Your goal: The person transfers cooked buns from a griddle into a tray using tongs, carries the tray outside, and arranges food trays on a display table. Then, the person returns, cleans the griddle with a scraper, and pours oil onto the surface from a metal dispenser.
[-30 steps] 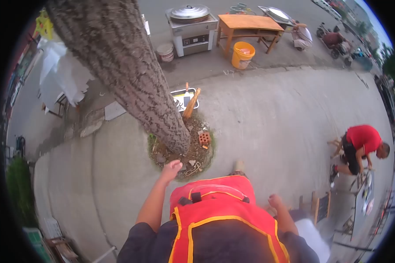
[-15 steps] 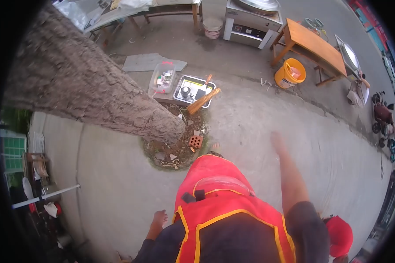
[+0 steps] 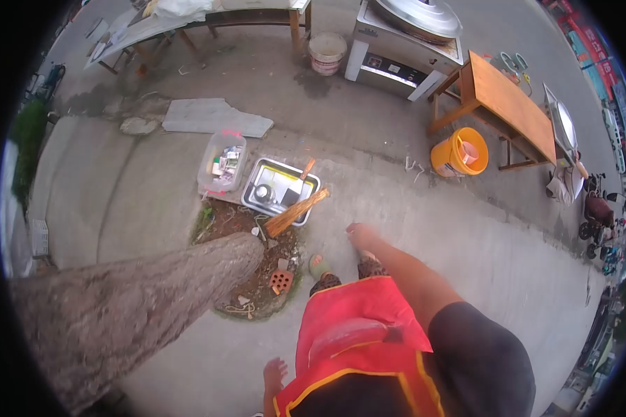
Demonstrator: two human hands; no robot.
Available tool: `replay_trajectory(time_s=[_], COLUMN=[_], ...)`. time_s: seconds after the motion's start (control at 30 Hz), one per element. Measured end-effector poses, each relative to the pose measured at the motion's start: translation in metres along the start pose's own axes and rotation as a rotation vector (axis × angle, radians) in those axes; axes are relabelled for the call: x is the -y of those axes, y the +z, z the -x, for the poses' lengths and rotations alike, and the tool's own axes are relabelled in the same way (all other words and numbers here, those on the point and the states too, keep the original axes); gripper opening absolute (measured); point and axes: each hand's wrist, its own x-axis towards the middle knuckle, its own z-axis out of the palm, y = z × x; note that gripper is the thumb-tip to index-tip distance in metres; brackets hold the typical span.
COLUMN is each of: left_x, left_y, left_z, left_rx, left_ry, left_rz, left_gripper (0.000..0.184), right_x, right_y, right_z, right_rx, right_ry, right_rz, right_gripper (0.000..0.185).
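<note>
My left hand (image 3: 275, 373) hangs low beside the red apron (image 3: 368, 313) with yellow trim, its fingers loosely apart and holding nothing. My right hand (image 3: 362, 236) reaches forward over the concrete, past my feet; its fingers are too small and soft to read, and I see nothing in it. Ahead and left of that hand lies a straw whisk broom (image 3: 295, 212), across the corner of a metal tray (image 3: 247, 198). In the tray are a dark round-topped object (image 3: 264, 193) and a tool with an orange handle (image 3: 307, 169).
Left of the tray stands a clear plastic box (image 3: 215, 182) with small packets. A tree trunk (image 3: 146, 292) leans across the lower left, by a perforated brick (image 3: 281, 281). Farther off are a yellow bucket (image 3: 444, 165), a wooden table (image 3: 511, 101), a metal stove (image 3: 396, 52) and a white bucket (image 3: 327, 64).
My view has shifted forward and right, bringing the tray and buckets closer. My right hand has swung from the right side to in front of my feet. My left hand stays low.
</note>
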Motion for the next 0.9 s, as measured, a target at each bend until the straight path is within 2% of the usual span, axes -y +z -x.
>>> replay_trajectory(time_s=[0.03,0.1,0.17,0.27,0.37,0.57,0.7,0.77,0.83,0.9], left_x=[0.023,0.133,0.122,0.092,0.079,0.07,0.083,0.087,0.092,0.107], left_y=[-0.004,-0.038,0.009,0.076,0.118,0.165,0.18,0.186,0.192,0.195], left_z=[-0.01,-0.069,-0.04,-0.01,0.001,0.007,0.023,0.033,0.039,0.046], left_rx=[-0.022,0.087,-0.024,-0.066,-0.057,-0.016,-0.015,-0.033,-0.063,-0.093], left_ry=[-0.04,0.182,-0.054,-0.174,-0.218,-0.274,-0.316,-0.344,-0.359,-0.357], left_rz=[0.087,-0.072,0.046,0.125,0.192,0.284,0.383,0.459,0.51,0.516], left_gripper=[0.03,0.032,0.033,0.033,0.034,0.036,0.037,0.038,0.038,0.04], right_x=[-0.001,-0.009,-0.021,-0.002,0.001,0.01,-0.057,0.013,0.027,0.03], right_y=[0.0,0.015,0.036,0.033,0.056,0.065,0.151,0.108,0.108,0.128], right_z=[-0.025,-0.081,-0.146,-0.174,-0.199,-0.224,-0.294,-0.27,-0.281,-0.301], right_rx=[0.002,0.034,0.079,0.116,0.068,0.156,0.069,0.121,0.206,0.141], right_ry=[-0.043,-0.081,-0.074,-0.116,-0.222,-0.193,-0.148,-0.113,-0.106,-0.204], right_rz=[0.056,0.171,0.298,0.257,0.185,0.208,0.037,-0.059,-0.115,-0.07], right_gripper=[0.029,0.028,0.027,0.025,0.024,0.023,0.023,0.022,0.027,0.03])
